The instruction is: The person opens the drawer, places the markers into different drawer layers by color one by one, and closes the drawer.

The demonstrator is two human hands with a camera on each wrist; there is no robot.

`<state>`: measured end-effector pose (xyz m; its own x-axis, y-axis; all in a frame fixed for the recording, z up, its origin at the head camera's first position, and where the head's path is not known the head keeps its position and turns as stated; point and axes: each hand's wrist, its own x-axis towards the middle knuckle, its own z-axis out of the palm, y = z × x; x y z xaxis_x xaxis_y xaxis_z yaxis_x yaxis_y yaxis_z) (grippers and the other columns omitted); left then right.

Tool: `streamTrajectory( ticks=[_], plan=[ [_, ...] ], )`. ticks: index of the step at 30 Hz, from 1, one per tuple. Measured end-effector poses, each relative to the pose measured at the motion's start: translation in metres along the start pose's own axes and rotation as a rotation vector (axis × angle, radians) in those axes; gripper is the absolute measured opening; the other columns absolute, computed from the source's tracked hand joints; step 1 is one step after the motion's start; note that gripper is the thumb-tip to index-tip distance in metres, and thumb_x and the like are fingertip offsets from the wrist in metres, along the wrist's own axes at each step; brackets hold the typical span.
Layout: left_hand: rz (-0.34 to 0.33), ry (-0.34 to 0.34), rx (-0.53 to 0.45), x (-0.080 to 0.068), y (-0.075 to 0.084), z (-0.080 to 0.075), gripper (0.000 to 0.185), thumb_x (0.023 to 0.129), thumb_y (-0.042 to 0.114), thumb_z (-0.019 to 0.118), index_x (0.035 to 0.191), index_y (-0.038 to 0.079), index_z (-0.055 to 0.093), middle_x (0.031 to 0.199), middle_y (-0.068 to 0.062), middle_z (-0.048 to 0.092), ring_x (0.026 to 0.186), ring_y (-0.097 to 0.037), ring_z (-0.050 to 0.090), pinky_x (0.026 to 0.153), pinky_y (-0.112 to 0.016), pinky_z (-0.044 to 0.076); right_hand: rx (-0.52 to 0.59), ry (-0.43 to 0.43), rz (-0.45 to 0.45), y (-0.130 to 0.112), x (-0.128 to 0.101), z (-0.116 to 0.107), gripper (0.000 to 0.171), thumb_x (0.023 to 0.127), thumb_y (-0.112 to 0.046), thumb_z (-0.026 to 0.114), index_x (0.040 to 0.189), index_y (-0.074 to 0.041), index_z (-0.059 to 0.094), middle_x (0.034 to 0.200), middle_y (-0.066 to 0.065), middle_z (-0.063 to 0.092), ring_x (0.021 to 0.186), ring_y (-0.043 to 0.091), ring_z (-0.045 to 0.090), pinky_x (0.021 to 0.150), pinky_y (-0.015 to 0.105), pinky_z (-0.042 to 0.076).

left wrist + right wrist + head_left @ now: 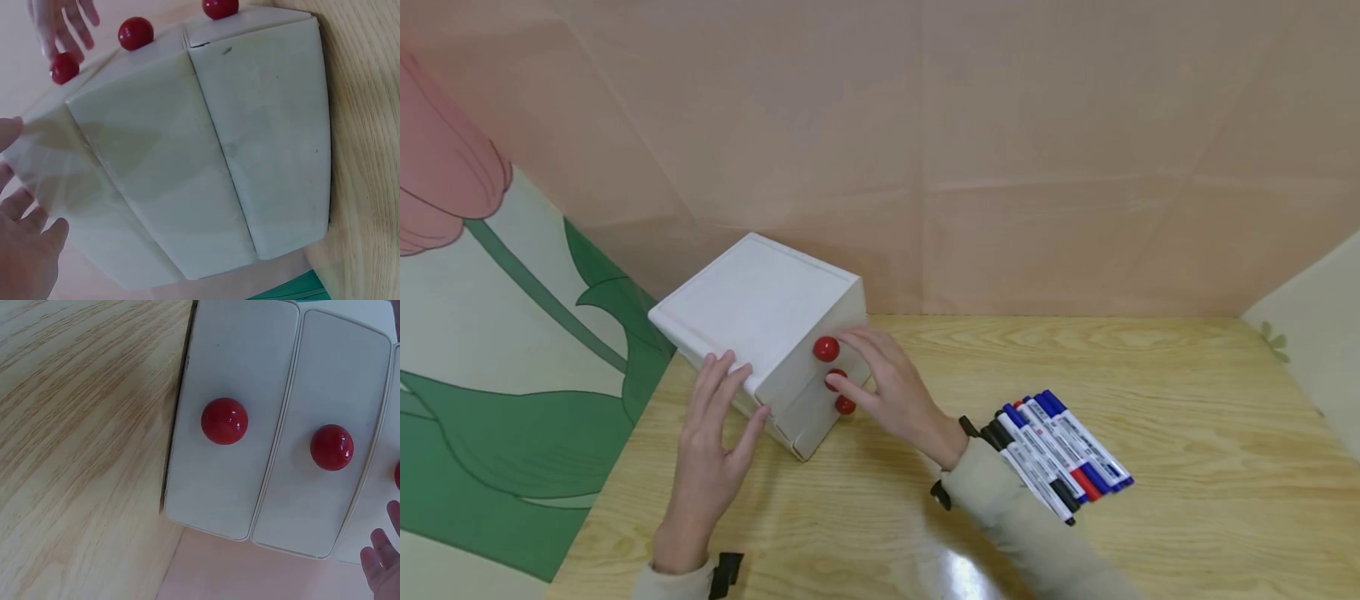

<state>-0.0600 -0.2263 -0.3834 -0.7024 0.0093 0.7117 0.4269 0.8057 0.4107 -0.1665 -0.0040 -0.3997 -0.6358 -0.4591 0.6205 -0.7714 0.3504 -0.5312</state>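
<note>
At the far left we see a wall panel (pixel 512 375) painted with a green stem and a pink flower, running alongside the wooden table (pixel 1187 400). Next comes the left hand (pixel 711 442), laid flat with its fingers straight and slightly spread, the fingertips resting on the near left edge of the white drawer box (pixel 752 308); it grips nothing. In the left wrist view the same hand (pixel 25 250) shows open beside the box's side wall (pixel 206 156). The box stands on the far left part of the table, close to the pink back wall (pixel 925 125), turned so that its front faces near and right. That front carries three stacked drawers, each with a round red knob: the top knob (pixel 826 348), the middle knob (pixel 835 380) and the bottom knob (pixel 846 405). All three drawers look closed, their fronts about flush in the right wrist view (pixel 281 456). Just right of the knobs lies the right hand (pixel 887 392), fingers stretched out loosely towards the drawer fronts, the tips at the top and middle knobs; we cannot tell whether they are pinching one. Further right, apart from the box, a row of markers (pixel 1060 454) lies side by side on the table, with blue, black and red caps.
</note>
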Motion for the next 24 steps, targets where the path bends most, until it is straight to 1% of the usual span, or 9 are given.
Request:
streamTrajectory(
  ticks=[2, 6, 7, 8, 11, 19, 24],
  plan=[
    [-0.012, -0.01, 0.006, 0.0001, 0.0011, -0.0009, 0.051, 0.099, 0.04, 0.054, 0.134, 0.003, 0.058, 0.15, -0.019, 0.048, 0.146, -0.037, 0.035, 0.126, -0.03, 0.025, 0.001, 0.005, -0.005, -0.0001, 0.0015, 0.001, 0.05, 0.09, -0.025, 0.073, 0.133, -0.004, 0.058, 0.134, 0.011, 0.061, 0.131, 0.026, 0.052, 0.116, 0.044, 0.043],
    [0.01, 0.015, 0.004, 0.0013, 0.0019, 0.0005, 0.049, 0.1, 0.04, 0.055, 0.132, 0.003, 0.059, 0.147, -0.019, 0.05, 0.144, -0.039, 0.037, 0.125, -0.033, 0.027, 0.01, 0.008, -0.002, 0.0, 0.0031, 0.0022, 0.047, 0.091, -0.023, 0.072, 0.132, -0.005, 0.059, 0.132, 0.01, 0.064, 0.13, 0.026, 0.053, 0.116, 0.043, 0.043],
    [0.011, 0.017, 0.006, 0.0012, 0.0016, 0.001, 0.052, 0.1, 0.043, 0.052, 0.132, 0.003, 0.059, 0.147, -0.019, 0.05, 0.144, -0.038, 0.037, 0.126, -0.031, 0.026, 0.013, 0.007, 0.001, 0.0003, 0.0033, 0.0025, 0.046, 0.092, -0.023, 0.071, 0.132, -0.005, 0.059, 0.131, 0.01, 0.064, 0.13, 0.026, 0.054, 0.116, 0.043, 0.043],
    [0.019, 0.026, 0.005, 0.0014, 0.0015, 0.0016, 0.051, 0.1, 0.042, 0.052, 0.132, 0.003, 0.059, 0.147, -0.019, 0.051, 0.144, -0.039, 0.037, 0.125, -0.031, 0.027, 0.015, 0.007, 0.007, 0.0005, 0.0032, 0.0028, 0.045, 0.092, -0.023, 0.071, 0.132, -0.006, 0.059, 0.131, 0.009, 0.064, 0.129, 0.025, 0.054, 0.115, 0.043, 0.044],
    [0.022, 0.029, 0.007, 0.0013, 0.0019, 0.0022, 0.049, 0.1, 0.04, 0.054, 0.131, 0.002, 0.059, 0.146, -0.019, 0.051, 0.143, -0.04, 0.038, 0.125, -0.032, 0.028, 0.015, 0.006, 0.018, 0.001, 0.0033, 0.003, 0.044, 0.093, -0.023, 0.07, 0.132, -0.007, 0.059, 0.131, 0.008, 0.064, 0.129, 0.025, 0.054, 0.115, 0.043, 0.044],
    [-0.016, 0.0, 0.03, -0.0004, 0.005, 0.0022, 0.047, 0.101, 0.037, 0.054, 0.131, 0.001, 0.058, 0.145, -0.02, 0.051, 0.144, -0.039, 0.037, 0.125, -0.04, 0.029, 0.009, 0.031, -0.002, -0.0004, 0.0066, 0.0035, 0.041, 0.092, -0.022, 0.071, 0.129, -0.007, 0.061, 0.129, 0.008, 0.066, 0.126, 0.024, 0.057, 0.113, 0.044, 0.045],
    [-0.004, 0.018, 0.018, 0.0002, 0.0057, 0.0026, 0.042, 0.1, 0.031, 0.058, 0.13, 0.001, 0.059, 0.142, -0.02, 0.054, 0.143, -0.039, 0.038, 0.125, -0.039, 0.029, -0.002, 0.035, -0.009, -0.0016, 0.0104, 0.0052, 0.038, 0.093, -0.022, 0.07, 0.127, -0.007, 0.062, 0.127, 0.008, 0.067, 0.124, 0.021, 0.059, 0.114, 0.04, 0.045]
  ],
)
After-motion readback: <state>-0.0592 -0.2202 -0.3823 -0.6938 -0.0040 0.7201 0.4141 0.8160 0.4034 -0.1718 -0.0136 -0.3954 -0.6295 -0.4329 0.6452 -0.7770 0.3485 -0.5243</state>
